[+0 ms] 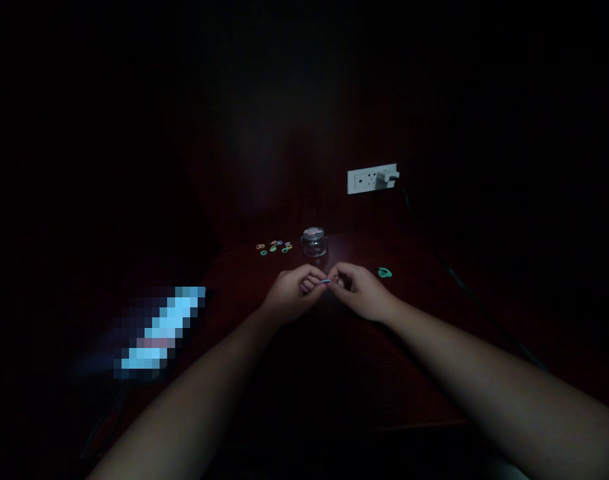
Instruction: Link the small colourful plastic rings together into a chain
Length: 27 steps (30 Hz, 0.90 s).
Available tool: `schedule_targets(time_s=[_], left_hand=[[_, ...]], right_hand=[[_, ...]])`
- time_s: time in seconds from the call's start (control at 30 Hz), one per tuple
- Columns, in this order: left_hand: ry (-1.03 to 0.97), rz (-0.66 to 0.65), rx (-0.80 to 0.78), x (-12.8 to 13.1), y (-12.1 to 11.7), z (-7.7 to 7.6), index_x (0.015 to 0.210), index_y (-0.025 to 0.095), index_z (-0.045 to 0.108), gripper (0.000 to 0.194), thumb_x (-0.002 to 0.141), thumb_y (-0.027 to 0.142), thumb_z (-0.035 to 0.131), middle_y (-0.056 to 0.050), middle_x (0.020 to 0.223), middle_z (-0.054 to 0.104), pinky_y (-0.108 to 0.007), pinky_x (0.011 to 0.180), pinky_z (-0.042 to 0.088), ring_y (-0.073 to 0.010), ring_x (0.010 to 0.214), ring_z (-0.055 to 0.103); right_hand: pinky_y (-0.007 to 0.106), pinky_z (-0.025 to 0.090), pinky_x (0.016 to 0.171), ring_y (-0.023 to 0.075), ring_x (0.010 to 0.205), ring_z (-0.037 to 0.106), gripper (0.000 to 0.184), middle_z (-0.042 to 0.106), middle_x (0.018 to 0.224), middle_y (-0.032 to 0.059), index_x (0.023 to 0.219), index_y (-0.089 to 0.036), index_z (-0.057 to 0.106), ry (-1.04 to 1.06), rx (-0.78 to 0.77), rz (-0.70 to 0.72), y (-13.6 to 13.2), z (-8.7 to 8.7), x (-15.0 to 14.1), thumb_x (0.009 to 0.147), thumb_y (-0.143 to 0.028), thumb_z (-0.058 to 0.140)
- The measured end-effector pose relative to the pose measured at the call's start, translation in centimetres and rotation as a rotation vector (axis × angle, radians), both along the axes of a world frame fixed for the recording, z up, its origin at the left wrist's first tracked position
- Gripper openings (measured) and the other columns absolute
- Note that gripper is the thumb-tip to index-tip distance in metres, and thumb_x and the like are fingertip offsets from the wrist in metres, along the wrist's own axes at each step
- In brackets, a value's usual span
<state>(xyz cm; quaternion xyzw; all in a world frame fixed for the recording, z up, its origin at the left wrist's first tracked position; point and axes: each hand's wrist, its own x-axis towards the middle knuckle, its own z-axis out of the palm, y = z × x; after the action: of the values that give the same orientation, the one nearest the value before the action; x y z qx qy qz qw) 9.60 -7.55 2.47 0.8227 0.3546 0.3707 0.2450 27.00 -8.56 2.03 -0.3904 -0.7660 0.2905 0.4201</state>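
Observation:
My left hand (295, 291) and my right hand (357, 288) meet over the middle of a dark reddish table (414, 320). Both pinch one small light-blue elastic band (325, 281) between their fingertips. Behind them stands a small clear glass jar (314, 241). Left of the jar lie several small coloured elastic bands (275, 247) scattered on the table. A green band (385, 272) lies alone just right of my right hand.
A white wall socket (372, 179) with a plug in it sits behind the table, and a dark cable (451, 273) runs from it down the right side. A glowing blurred screen (159, 333) lies at the left. The room is very dark.

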Motion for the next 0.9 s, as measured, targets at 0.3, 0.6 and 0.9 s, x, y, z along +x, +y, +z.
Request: schedule_targets(time_s=[0.3, 0.6, 0.9], left_hand=[[0.010, 0.013, 0.005, 0.02, 0.04, 0.00, 0.083, 0.013, 0.059, 0.014, 0.077, 0.025, 0.055, -0.002, 0.071, 0.062, -0.016, 0.055, 0.044, -0.0066, 0.059, 0.053], [0.000, 0.062, -0.010, 0.10, -0.10, 0.37, 0.077, 0.013, 0.056, 0.013, 0.076, 0.025, 0.055, -0.001, 0.068, 0.060, -0.017, 0.052, 0.043, -0.0068, 0.057, 0.053], [-0.010, 0.026, -0.031, -0.02, 0.12, 0.04, 0.079, 0.013, 0.055, 0.013, 0.077, 0.026, 0.055, 0.000, 0.067, 0.057, -0.017, 0.052, 0.041, -0.0068, 0.056, 0.049]], right_hand=[[0.021, 0.032, 0.049, 0.0085, 0.052, 0.041, 0.009, 0.046, 0.057, -0.0031, 0.072, -0.016, 0.051, -0.015, 0.013, -0.035, -0.02, 0.11, -0.09, 0.075, -0.023, 0.052], [0.021, 0.032, 0.050, 0.0086, 0.053, 0.040, 0.013, 0.046, 0.057, -0.0030, 0.072, -0.016, 0.051, -0.040, 0.032, -0.033, -0.04, 0.10, -0.02, 0.077, -0.028, 0.052], [0.021, 0.032, 0.050, 0.0089, 0.054, 0.040, 0.013, 0.046, 0.057, -0.0032, 0.069, -0.017, 0.049, -0.037, 0.012, -0.022, 0.07, -0.11, -0.04, 0.076, -0.027, 0.053]])
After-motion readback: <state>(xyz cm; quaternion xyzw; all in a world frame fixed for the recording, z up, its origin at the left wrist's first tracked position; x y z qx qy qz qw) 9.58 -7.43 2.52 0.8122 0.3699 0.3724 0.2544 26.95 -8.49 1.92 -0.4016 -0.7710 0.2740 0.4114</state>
